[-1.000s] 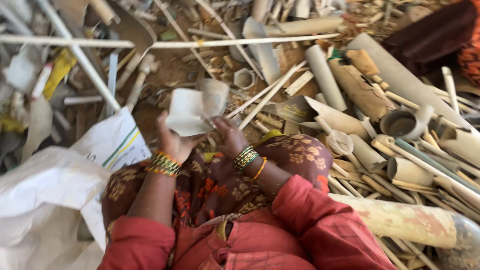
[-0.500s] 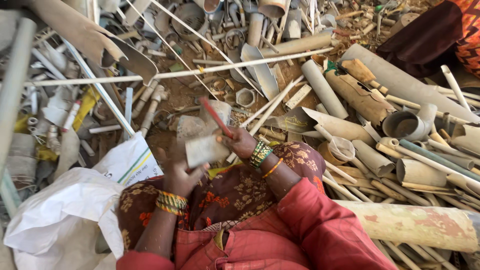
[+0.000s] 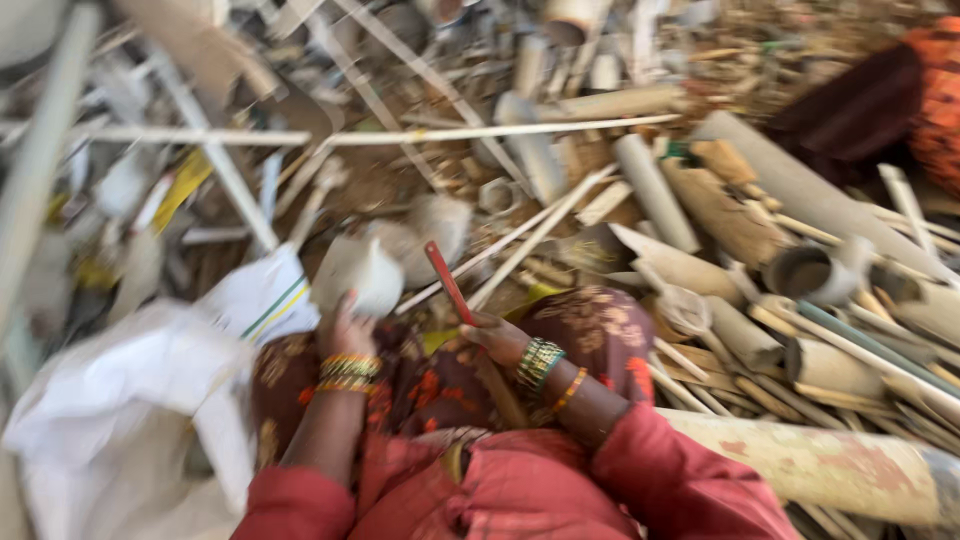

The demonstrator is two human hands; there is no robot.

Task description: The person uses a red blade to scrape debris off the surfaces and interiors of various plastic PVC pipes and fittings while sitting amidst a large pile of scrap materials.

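Note:
My left hand (image 3: 345, 330), with gold bangles at the wrist, holds a curved piece of white plastic pipe (image 3: 362, 272) up over my left knee, next to the white sack. My right hand (image 3: 497, 340), wearing green and orange bangles, grips a thin red-handled tool (image 3: 449, 283) that points up and to the left, a little right of the pipe piece. The tool's lower end is hidden in my fist. Both hands sit above my lap in patterned maroon cloth (image 3: 590, 325). The view is blurred by motion.
A white woven sack (image 3: 160, 380) lies open at my left. Heaps of broken grey and white pipes (image 3: 700, 200), thin white rods (image 3: 470, 132) and fittings cover the ground ahead and right. A thick stained pipe (image 3: 830, 465) lies by my right knee. Another person's dark and orange clothing (image 3: 900, 100) is at top right.
My left hand has carried the white pipe piece leftward toward the sack. My right hand has stayed by my knee with the red tool raised. The camera has swung.

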